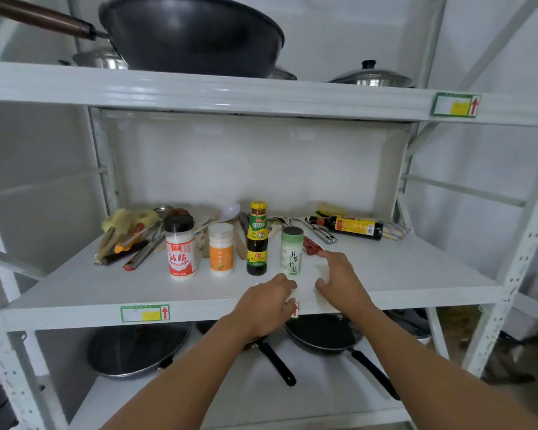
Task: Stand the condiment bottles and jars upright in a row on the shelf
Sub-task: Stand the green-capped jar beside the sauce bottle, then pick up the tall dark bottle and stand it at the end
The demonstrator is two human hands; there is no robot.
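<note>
White shelf point(401, 268) — four upright condiments, one toppled bottle point(350, 226)

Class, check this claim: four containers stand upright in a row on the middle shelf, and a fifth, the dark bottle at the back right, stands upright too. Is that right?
Not quite. The head view shows the dark bottle at the back right lying on its side, not upright. The rest holds: four containers, from the red-label jar to the green-cap shaker, stand upright in a row on the middle shelf.

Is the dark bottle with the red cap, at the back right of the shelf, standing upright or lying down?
Lying down. The dark bottle rests on its side, cap pointing left, behind the four upright containers.
</note>
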